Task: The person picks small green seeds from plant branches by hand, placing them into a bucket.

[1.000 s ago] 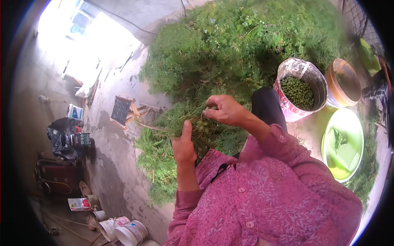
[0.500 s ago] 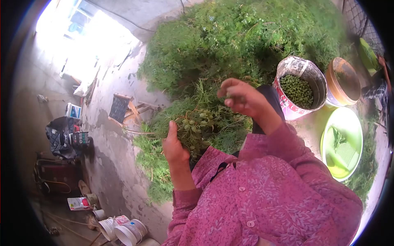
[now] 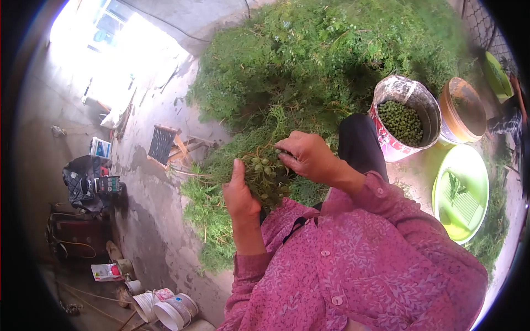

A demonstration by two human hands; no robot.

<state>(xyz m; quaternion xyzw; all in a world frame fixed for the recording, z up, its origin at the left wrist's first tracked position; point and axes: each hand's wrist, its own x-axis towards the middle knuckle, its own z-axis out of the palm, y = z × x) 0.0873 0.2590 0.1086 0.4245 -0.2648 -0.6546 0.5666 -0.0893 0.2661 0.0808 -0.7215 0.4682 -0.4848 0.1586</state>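
Note:
My left hand (image 3: 240,194) holds a green branch (image 3: 268,185) that bears a cluster of round green cones (image 3: 261,165), its thumb pointing up beside the cluster. On the upper right side of the cluster, my right hand (image 3: 307,156) has its fingertips pinched together on the cones; which cone is between them is partly hidden. A bucket (image 3: 373,120) with a red and white outside stands to the right of my knee, and many picked green cones (image 3: 402,122) lie inside it.
Cut green branches (image 3: 326,49) are heaped in front. At right stand an orange bucket (image 3: 446,113) and a green basin (image 3: 484,190); another person's arm (image 3: 519,99) shows beyond. A small stool (image 3: 162,145) and white buckets (image 3: 175,313) are at left.
My right hand has moved left and down, from above the branch to the cone cluster, and its fingers have closed there. My left hand has stayed nearly still with the branch.

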